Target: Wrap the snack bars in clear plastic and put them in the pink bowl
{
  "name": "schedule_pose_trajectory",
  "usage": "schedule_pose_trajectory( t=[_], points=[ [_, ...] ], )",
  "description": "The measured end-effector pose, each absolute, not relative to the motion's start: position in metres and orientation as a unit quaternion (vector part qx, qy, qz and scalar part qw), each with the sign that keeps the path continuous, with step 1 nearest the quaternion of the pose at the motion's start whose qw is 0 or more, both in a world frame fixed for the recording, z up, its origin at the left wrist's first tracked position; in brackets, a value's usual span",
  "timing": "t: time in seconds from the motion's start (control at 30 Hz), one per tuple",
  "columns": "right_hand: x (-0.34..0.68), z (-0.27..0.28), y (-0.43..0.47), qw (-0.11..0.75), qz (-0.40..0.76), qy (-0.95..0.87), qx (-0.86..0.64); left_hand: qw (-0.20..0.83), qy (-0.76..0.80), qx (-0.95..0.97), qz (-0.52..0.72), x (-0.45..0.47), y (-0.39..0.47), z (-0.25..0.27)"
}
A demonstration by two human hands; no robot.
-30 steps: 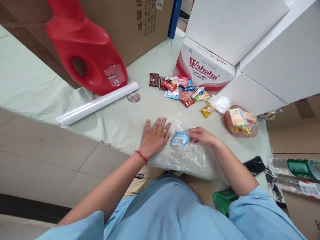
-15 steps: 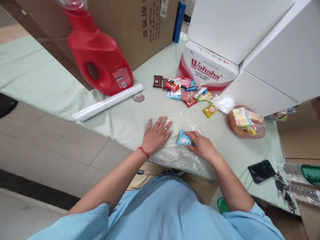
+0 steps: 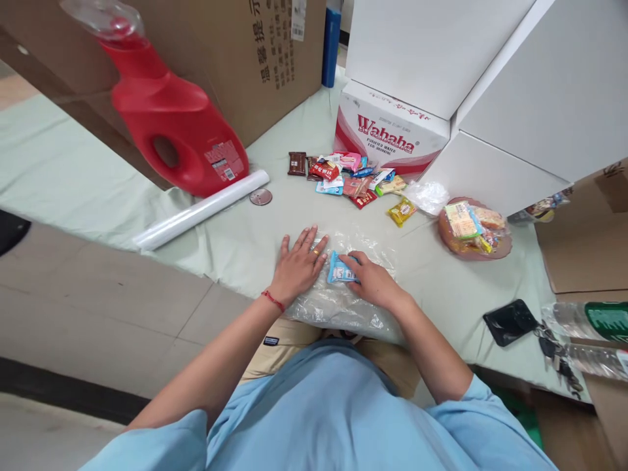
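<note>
A sheet of clear plastic wrap (image 3: 363,310) lies on the cloth at the table's front edge. My left hand (image 3: 300,261) rests flat on its left side, fingers spread. On the wrap, my right hand (image 3: 373,280) grips a small blue-and-white snack packet (image 3: 338,268) by its right end; the fingers cover part of it. Farther back is a pile of wrapped snacks (image 3: 353,180), with a yellow packet (image 3: 401,211) in front of it. A crumpled ball of clear plastic (image 3: 428,196) sits beside them.
At left, a white roll (image 3: 201,210) lies below a red jug (image 3: 181,124), with a round metallic disc (image 3: 261,196) near its end. White boxes and a Wahaha carton (image 3: 387,131) stand behind. Rightward are a pink bowl (image 3: 449,243) of snacks, a phone (image 3: 510,322), keys and bottles.
The right hand has slid the blue packet leftward over the wrap, closer to my left hand, and the packet lies straighter. My left hand stays flat. The camera view has shifted slightly.
</note>
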State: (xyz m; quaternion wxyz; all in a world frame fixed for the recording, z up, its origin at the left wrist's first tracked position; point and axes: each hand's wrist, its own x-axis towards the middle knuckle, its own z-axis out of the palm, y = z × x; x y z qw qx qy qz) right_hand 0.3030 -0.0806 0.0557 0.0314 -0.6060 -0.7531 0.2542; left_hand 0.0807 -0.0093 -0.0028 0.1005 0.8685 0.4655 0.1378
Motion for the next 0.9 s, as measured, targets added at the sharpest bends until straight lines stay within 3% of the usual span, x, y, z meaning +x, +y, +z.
schedule_pose_trajectory(
  t=[0.17,0.23,0.43,0.6,0.77,0.9],
  points=[
    [0.338,0.055,-0.118,0.203,0.265,-0.738,-0.586,0.080,0.460,0.854,0.230,0.067,-0.015,-0.002],
    [0.352,0.054,-0.144,0.234,0.257,-0.733,-0.584,0.076,0.444,0.855,0.257,0.058,-0.018,-0.004],
    [0.348,0.024,-0.210,0.240,0.195,-0.740,-0.597,0.194,0.341,0.892,0.226,0.020,-0.027,-0.007],
    [0.348,0.019,-0.204,0.283,0.195,-0.713,-0.611,0.271,0.215,0.928,0.140,-0.013,-0.042,0.001],
    [0.368,0.053,-0.168,0.296,0.269,-0.697,-0.596,0.272,0.248,0.915,0.166,-0.013,-0.042,-0.002],
    [0.376,0.078,-0.134,0.278,0.328,-0.673,-0.602,0.344,0.292,0.862,0.231,-0.002,-0.031,0.001]
  ],
)
